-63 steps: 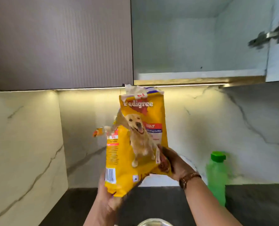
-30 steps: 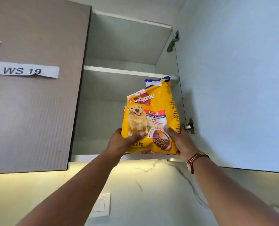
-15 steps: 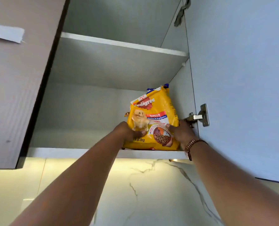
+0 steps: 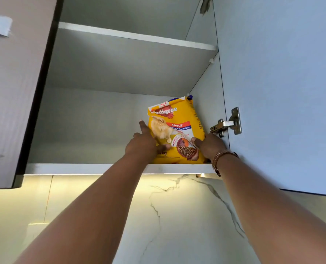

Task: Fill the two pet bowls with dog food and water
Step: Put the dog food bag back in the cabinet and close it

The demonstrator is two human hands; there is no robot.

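Observation:
A yellow dog food bag (image 4: 179, 119) with a dog picture stands upright on the bottom shelf (image 4: 72, 168) of an open wall cabinet, against its right side wall. My left hand (image 4: 142, 144) holds the bag's lower left side, thumb across the front and index finger stretched up along the edge. My right hand (image 4: 209, 145), with a watch on the wrist, grips the lower right corner, thumb on the front. No pet bowl or water bottle is in view.
The cabinet door (image 4: 282, 92) stands open on the right, with a metal hinge (image 4: 226, 124) beside my right hand. An upper shelf (image 4: 135, 37) sits above the bag. A closed brown door (image 4: 11, 92) is at left. Marble backsplash (image 4: 177, 216) runs below.
The bag went from above the counter up into the cabinet and now rests on the bottom shelf, further back. My left index finger has stretched up along its edge.

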